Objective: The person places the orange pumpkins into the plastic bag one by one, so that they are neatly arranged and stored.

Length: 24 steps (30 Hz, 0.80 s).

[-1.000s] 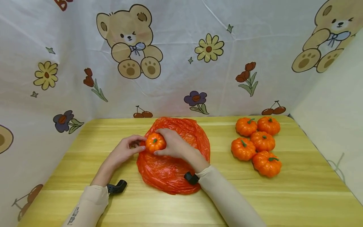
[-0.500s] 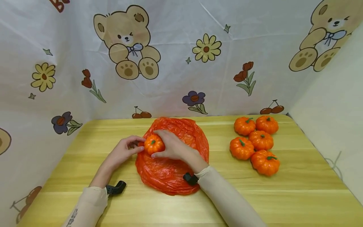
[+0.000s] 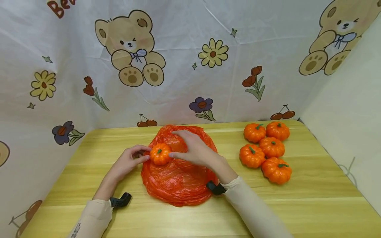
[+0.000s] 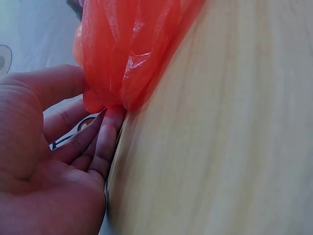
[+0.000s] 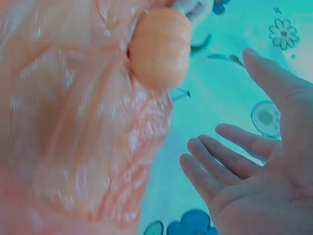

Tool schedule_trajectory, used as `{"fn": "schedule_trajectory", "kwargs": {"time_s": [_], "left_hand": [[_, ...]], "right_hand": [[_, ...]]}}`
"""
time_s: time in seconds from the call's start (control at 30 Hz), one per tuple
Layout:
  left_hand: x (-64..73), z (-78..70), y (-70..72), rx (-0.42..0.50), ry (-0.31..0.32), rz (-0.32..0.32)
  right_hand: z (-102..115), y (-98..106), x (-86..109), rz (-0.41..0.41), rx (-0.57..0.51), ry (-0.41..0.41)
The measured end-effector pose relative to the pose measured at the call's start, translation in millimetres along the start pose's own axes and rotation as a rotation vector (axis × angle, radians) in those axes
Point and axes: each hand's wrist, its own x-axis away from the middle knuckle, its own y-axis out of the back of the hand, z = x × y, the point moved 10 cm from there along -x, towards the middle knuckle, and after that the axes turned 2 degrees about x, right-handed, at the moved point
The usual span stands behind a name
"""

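A small orange pumpkin (image 3: 160, 154) with a green stem sits on the left part of a crumpled red plastic bag (image 3: 178, 188), which lies on the table. At the bag's left edge is my left hand (image 3: 128, 162), its thumb and fingertips touching the plastic beside the pumpkin. In the left wrist view, the fingers (image 4: 105, 142) bend loosely against the bag's lower edge. My right hand (image 3: 194, 148) hovers over the bag, just right of the pumpkin, fingers spread and holding nothing. The right wrist view shows the pumpkin (image 5: 161, 49) apart from that hand (image 5: 254, 181).
Several more orange pumpkins (image 3: 272, 147) stand grouped on the right side of the wooden table (image 3: 312, 205). A cloth (image 3: 175, 43) printed with bears and flowers hangs behind it. Each wrist bears a black device (image 3: 121, 200).
My right hand has let go of the pumpkin and drawn back to the right. The pumpkin stays on the bag. My left hand keeps its place at the bag's edge.
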Motion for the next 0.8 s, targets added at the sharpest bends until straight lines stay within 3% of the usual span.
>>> {"fn": "schedule_trajectory", "kwargs": {"time_s": [0.23,0.8], "left_hand": [[-0.6,-1.2,0.2,0.006,0.002,-0.005],[1.3,-0.3,-0.6,0.005,0.008,-0.006]], "right_hand": [[-10,30,12.5,-0.090,-0.017,0.036],[-39,62,41.4,-0.181,-0.009,0.006]]}}
